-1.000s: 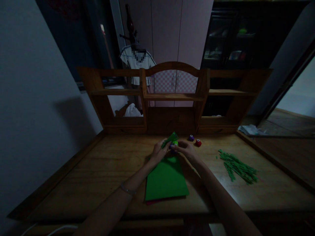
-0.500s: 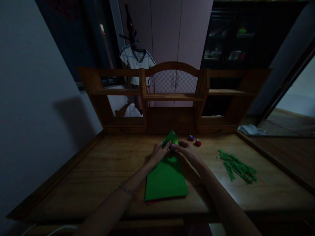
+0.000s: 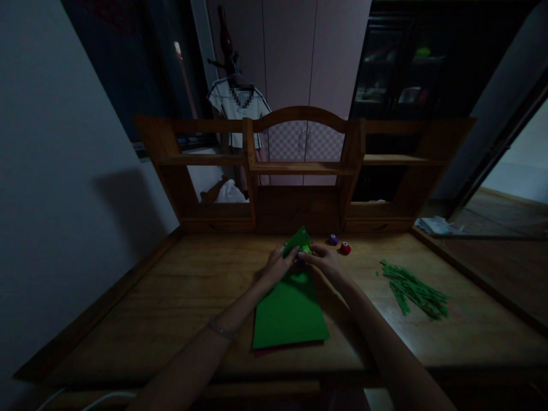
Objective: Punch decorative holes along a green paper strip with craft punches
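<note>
My left hand (image 3: 277, 268) is closed on a piece of green paper (image 3: 301, 235), which sticks up at a slant with small marks near its tip. Between both hands is a small purple and bright-green craft punch (image 3: 303, 251), partly hidden by fingers. The fingers of my right hand (image 3: 327, 262) pinch it from the right, at the paper's edge. Under my hands lies a stack of green sheets (image 3: 291, 314), with a reddish edge showing below. Just beyond my right hand stand a purple punch (image 3: 333, 240) and a red punch (image 3: 345, 248).
A loose pile of thin green strips (image 3: 413, 290) lies on the right of the wooden desk (image 3: 192, 291). A wooden shelf unit (image 3: 299, 168) rises along the back edge. A wall (image 3: 85, 228) borders the left side.
Almost nothing differs. Both hands keep their place around the paper and the punch, with only a slight shift of the fingers.
</note>
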Tool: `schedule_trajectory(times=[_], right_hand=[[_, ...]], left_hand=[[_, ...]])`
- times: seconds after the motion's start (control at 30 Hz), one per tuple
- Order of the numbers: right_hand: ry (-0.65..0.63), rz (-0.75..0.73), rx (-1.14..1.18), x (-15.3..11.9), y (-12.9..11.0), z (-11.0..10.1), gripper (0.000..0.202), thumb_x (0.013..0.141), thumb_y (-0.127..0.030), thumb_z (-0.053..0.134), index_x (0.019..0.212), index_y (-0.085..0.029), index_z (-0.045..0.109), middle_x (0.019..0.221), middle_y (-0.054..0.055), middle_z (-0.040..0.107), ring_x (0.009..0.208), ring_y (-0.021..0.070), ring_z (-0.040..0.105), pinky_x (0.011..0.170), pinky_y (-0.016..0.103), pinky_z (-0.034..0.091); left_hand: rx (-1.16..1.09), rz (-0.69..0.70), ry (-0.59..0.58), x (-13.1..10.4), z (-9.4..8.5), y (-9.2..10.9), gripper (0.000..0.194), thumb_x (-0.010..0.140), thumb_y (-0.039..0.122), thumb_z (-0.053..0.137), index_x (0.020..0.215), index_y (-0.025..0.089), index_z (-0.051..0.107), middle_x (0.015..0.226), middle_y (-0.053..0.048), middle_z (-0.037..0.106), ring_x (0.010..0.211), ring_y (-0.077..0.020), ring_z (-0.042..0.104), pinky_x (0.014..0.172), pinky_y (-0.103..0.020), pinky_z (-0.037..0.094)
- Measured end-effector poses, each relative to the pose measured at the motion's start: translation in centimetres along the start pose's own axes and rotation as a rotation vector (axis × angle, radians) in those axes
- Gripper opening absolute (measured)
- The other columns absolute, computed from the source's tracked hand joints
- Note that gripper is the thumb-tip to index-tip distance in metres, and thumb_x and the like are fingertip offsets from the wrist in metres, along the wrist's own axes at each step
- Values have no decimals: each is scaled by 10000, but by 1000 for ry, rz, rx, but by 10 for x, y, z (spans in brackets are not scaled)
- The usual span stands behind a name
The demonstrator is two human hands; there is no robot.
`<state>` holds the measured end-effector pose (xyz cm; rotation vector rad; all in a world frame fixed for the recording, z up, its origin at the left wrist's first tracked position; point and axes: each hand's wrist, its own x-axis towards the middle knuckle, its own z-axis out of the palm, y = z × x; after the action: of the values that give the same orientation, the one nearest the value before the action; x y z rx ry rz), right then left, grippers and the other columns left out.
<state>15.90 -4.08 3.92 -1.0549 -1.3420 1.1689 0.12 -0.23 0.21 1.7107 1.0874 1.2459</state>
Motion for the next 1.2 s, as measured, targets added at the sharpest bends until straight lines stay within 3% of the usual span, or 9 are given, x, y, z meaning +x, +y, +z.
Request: schedule_trajectory(times=[0.27, 0.5, 1.2], right_hand=[[-24, -24, 3, -1, -1, -1, 324, 658, -401, 712, 898, -188, 668, 881, 39, 686, 794, 202, 630, 697, 284, 479], [-48, -41, 44, -1, 1, -2, 359, 676, -406, 699, 968, -205, 653, 1000, 55, 672, 904, 219, 620, 766, 314, 478], [-39, -19, 37, 1, 6, -3, 329, 675, -411, 699, 933, -210, 660, 934, 54, 683, 805, 207, 636, 729, 323, 490]], left_hand=[[-24, 18, -64, -1, -2, 1, 357, 823, 477, 506, 822, 146, 641, 704, -25, 626, 683, -155, 557, 598, -235, 410], [-104, 4, -118, -1, -2, 3, 368, 828, 478, 504, 797, 135, 632, 622, -8, 583, 620, -138, 527, 581, -230, 390], [-117, -29, -109, 2, 1, -8, 378, 806, 484, 531, 859, 128, 646, 668, -19, 616, 636, -142, 550, 588, -227, 405]])
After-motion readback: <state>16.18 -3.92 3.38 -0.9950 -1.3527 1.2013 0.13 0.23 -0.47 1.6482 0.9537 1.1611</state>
